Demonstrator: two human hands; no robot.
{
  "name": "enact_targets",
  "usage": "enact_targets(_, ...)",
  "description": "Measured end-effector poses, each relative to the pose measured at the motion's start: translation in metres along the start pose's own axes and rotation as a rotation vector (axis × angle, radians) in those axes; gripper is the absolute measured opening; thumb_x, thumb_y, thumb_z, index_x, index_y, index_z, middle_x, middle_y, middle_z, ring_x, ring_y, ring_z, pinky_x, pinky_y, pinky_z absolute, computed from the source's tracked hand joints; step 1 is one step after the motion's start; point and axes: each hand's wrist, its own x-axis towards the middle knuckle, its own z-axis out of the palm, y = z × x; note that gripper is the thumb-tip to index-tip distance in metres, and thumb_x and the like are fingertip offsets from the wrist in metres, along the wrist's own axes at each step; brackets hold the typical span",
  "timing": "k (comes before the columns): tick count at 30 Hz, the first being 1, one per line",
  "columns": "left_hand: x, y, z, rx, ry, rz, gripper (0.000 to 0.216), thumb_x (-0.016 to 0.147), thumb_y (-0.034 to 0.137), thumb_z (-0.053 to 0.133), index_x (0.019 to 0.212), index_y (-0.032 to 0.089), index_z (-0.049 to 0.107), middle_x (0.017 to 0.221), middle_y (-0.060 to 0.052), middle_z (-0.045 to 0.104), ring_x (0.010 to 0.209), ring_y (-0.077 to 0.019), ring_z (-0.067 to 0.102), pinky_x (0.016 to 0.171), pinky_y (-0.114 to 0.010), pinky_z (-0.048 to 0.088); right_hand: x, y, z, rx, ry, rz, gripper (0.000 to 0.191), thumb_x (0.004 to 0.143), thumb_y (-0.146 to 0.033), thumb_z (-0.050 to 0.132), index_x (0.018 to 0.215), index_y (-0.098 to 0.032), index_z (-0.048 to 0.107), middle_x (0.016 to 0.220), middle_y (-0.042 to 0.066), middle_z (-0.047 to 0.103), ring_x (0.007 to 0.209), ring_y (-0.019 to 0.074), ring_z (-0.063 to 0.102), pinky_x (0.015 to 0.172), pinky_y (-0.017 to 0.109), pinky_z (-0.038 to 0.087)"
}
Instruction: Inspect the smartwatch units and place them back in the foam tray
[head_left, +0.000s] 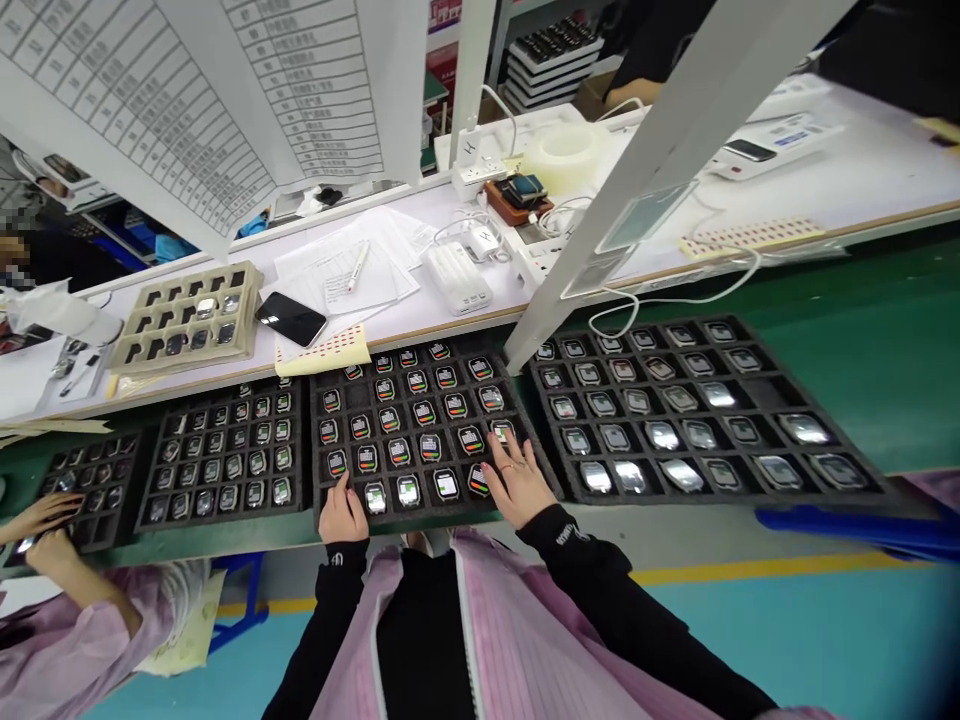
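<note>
Head view: both of the person's hands are at the near part of a dark foam tray of smartwatches, which lies flat on the green bench. The right hand lies palm down across the tray's near right corner, its fingers spread apart. Their tips reach over a lit watch, while the thumb side is beside a tilted watch. The left hand is at the near left corner, fingers bent and close together, the index fingertip at the lower edge of another watch; whether anything is pinched beneath them cannot be told.

Between the two sets of fingers, three watches with bright white and green screens sit in the nearest row of cells. Farther beyond the fingers, more rows run to the back, many of their screens showing a red and green strip.

Just to the right of the right fingers is a second tray, its watches mostly grey or shining with reflected light. Left of the left fingers comes a third tray, and well beyond it a co-worker's hands are at a smaller tray.

Ahead of the fingers, a raised white shelf carries a phone, a pen on loose papers, and a white device.
</note>
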Motion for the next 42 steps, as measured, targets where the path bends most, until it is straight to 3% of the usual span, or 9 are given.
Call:
enact_targets(6,-0.003,0.000,0.000,-0.009,0.018,-0.006,0.038,0.096,0.023,0.036,0.126,0.017,0.058,0.098,-0.009,0.067,0.080,-0.0179,0.064,0.067,-0.025,0.043,-0.003,-0.010,0.015,-0.038,-0.047,-0.119,0.058,0.100,-0.029,0.024,0.142,0.010,0.029,0.132,0.025,0.053,0.138,0.0377,0.028,0.107,0.062,0.030)
enact_targets(12,-0.005,0.000,0.000,-0.005,0.024,-0.011,0.039,0.095,0.023,0.036,0.128,0.017,0.057,0.096,-0.009,0.067,0.079,-0.0173,0.063,0.068,-0.025,0.043,0.005,-0.035,0.012,0.033,-0.038,-0.291,0.064,0.101,-0.026,0.025,0.151,-0.001,-0.006,0.141,0.019,0.046,0.142,0.0319,0.021,0.111,0.060,0.024)
enact_targets(18,-0.008,-0.002,0.002,-0.014,0.040,-0.003,0.039,0.096,0.023,0.035,0.127,0.018,0.058,0.096,-0.009,0.067,0.079,-0.0172,0.063,0.068,-0.025,0.043,0.008,-0.051,0.028,0.074,-0.107,-0.406,0.067,0.102,-0.027,0.025,0.149,0.000,-0.013,0.137,0.022,0.049,0.140,0.0335,0.026,0.109,0.061,0.028)
enact_targets(23,-0.011,-0.003,0.003,0.002,0.040,-0.001,0.039,0.096,0.024,0.034,0.125,0.018,0.059,0.091,-0.009,0.066,0.076,-0.0173,0.063,0.066,-0.025,0.044,0.016,-0.068,0.032,0.133,-0.136,-0.419,0.065,0.102,-0.029,0.026,0.151,-0.001,-0.006,0.141,0.019,0.046,0.142,0.0314,0.018,0.111,0.059,0.026)
enact_targets(31,-0.013,-0.003,0.003,0.010,0.040,-0.018,0.043,0.094,0.023,0.037,0.135,0.014,0.048,0.086,-0.007,0.066,0.076,-0.0175,0.064,0.069,-0.025,0.047,0.025,-0.099,0.048,0.121,-0.194,-0.467,0.055,0.099,-0.027,0.030,0.143,0.006,0.029,0.133,0.024,0.053,0.141,0.0315,0.022,0.113,0.060,0.021)
enact_targets(37,-0.014,-0.005,0.006,0.101,-0.010,0.007,0.043,0.094,0.024,0.038,0.135,0.020,0.050,0.089,-0.007,0.065,0.076,-0.0177,0.063,0.068,-0.026,0.047,0.035,-0.111,0.043,0.190,-0.144,-0.544,0.057,0.098,-0.025,0.035,0.144,0.007,0.025,0.134,0.023,0.052,0.143,0.0307,0.016,0.114,0.059,0.021)
enact_targets(42,-0.015,-0.006,0.008,0.042,-0.014,-0.042,0.048,0.095,0.026,0.035,0.141,0.011,0.040,0.093,-0.011,0.066,0.080,-0.0193,0.064,0.071,-0.028,0.049,0.045,-0.135,0.046,0.200,-0.294,-0.627,0.059,0.095,-0.026,0.039,0.144,0.005,0.029,0.138,0.022,0.049,0.143,0.0308,0.017,0.115,0.057,0.023)
